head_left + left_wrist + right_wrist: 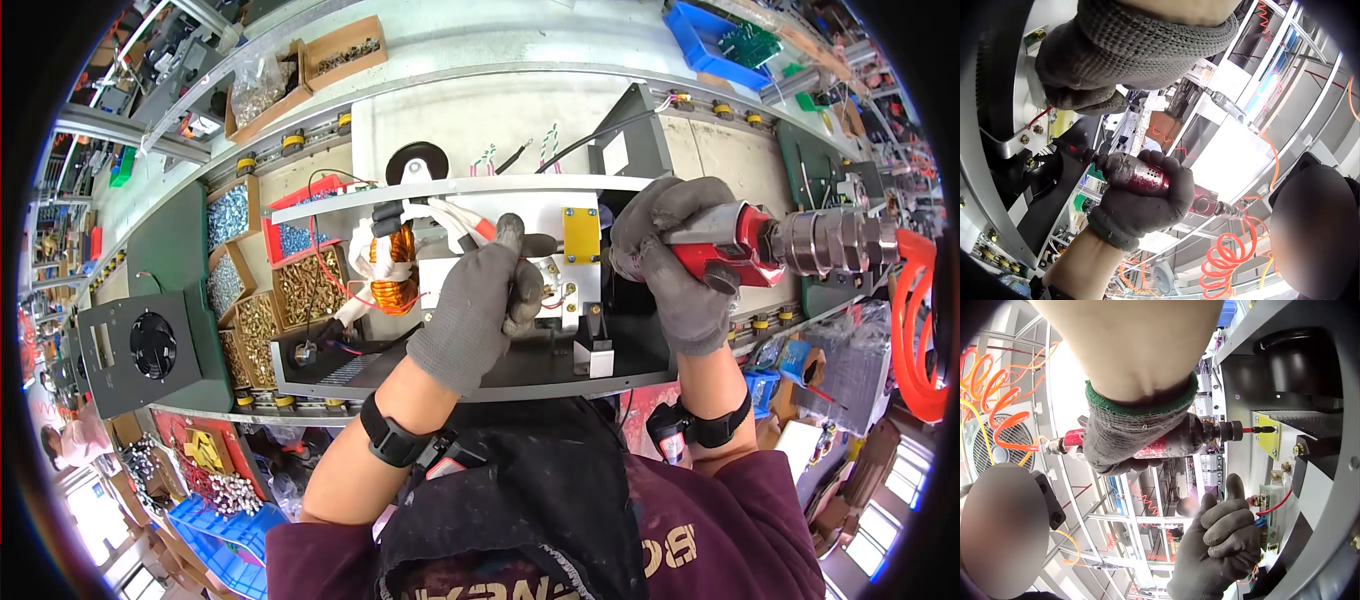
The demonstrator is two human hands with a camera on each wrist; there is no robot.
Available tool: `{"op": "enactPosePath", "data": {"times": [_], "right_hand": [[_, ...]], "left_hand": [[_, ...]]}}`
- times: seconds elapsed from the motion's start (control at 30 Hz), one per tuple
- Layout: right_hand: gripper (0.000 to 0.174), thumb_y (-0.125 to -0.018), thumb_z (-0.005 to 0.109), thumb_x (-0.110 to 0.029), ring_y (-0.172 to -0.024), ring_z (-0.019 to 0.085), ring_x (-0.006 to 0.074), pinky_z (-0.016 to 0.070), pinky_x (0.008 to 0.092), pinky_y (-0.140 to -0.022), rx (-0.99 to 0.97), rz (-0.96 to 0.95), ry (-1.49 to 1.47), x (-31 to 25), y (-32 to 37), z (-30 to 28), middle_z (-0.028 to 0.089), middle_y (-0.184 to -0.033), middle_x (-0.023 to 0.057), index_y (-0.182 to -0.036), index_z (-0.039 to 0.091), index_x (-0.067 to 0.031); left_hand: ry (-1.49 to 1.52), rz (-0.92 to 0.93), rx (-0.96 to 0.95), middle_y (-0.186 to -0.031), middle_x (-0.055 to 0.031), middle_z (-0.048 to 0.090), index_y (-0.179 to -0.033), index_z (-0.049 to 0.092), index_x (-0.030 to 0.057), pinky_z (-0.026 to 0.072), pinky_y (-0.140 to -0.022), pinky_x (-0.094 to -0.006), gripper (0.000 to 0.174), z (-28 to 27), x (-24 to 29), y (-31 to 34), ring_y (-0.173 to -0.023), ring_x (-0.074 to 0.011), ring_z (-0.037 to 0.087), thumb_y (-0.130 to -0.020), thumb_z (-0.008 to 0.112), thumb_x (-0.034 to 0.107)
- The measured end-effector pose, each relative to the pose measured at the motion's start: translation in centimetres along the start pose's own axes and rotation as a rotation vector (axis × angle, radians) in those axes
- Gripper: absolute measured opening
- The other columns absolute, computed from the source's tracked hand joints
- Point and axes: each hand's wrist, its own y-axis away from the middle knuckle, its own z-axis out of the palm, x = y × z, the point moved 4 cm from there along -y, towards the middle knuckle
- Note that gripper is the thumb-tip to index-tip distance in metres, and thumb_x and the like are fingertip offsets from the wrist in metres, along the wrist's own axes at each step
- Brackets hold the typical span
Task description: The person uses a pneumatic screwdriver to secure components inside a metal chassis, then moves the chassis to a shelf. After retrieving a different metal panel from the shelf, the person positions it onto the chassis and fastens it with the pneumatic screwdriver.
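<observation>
My right hand (680,255) grips a red air screwdriver (728,245), held level. Its tip, a dark bit (1264,429), overlaps the yellow plate (1266,440) in the right wrist view. My left hand (475,315), in a grey glove like the right, is over the middle of an open metal chassis (460,187). Its fingers are curled in and its thumb sticks out; no held thing shows. The yellow plate, with small screws at its corners, stands just right of the left hand. Left of that hand lies a copper coil (393,265) with white-sleeved leads.
Bins of brass screws (258,335) and silver screws (228,212) stand left of the chassis. A black panel with a fan (153,345) lies farther left. An orange coiled hose (912,330) hangs at the right. Roller tracks (292,142) run behind the chassis.
</observation>
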Motion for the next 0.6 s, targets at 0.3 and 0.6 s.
{"op": "enactPosePath", "data": {"times": [0.3,0.6], "right_hand": [[0.027,-0.073,0.058,0.013,-0.076,0.061,0.0166,0.0511,0.0279,-0.062,0.025,0.028,-0.088,-0.2,-0.2,-0.5,0.057,-0.087,0.0107,-0.092,0.046,-0.0015],[0.031,-0.076,0.061,-0.004,-0.084,0.063,0.0293,0.0554,0.0386,-0.065,0.194,0.079,-0.062,-0.5,-1.2,-2.3,0.061,-0.093,0.0194,-0.104,0.048,-0.0007]], "left_hand": [[-0.043,0.035,0.021,-0.055,0.001,0.034,-0.106,0.052,-0.0038,0.0231,-0.041,-0.0213,0.053,-0.2,0.2,0.6,-0.045,-0.0071,0.029,-0.1,0.027,0.042],[0.02,0.011,0.001,-0.054,0.0015,0.033,-0.112,0.052,-0.0039,0.0227,-0.041,-0.0211,0.054,-0.3,-0.1,0.2,-0.044,-0.0066,0.026,-0.1,0.028,0.043]]}}
